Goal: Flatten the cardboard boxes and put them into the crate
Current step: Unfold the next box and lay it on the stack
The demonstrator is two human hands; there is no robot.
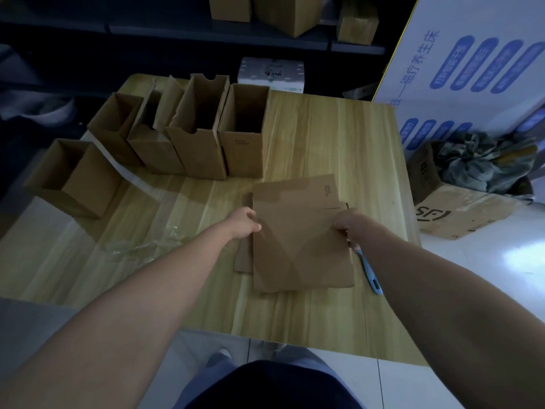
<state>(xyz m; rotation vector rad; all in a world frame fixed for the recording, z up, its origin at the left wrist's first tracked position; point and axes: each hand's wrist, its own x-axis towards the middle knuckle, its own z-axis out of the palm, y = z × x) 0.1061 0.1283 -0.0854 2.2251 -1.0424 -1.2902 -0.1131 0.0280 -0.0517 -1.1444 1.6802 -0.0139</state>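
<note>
Saw matt cardboard in flattened box (300, 246), glossy wood-grain on table (324, 137), smooth blue plastic on tool (372, 277) at 3 o'clock.

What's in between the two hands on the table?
A flattened cardboard box lies between the left hand and the right hand, on the wooden table. Each hand holds one side edge of it. The head view shows this.

flattened brown box (298, 240) on table, five upright
</note>
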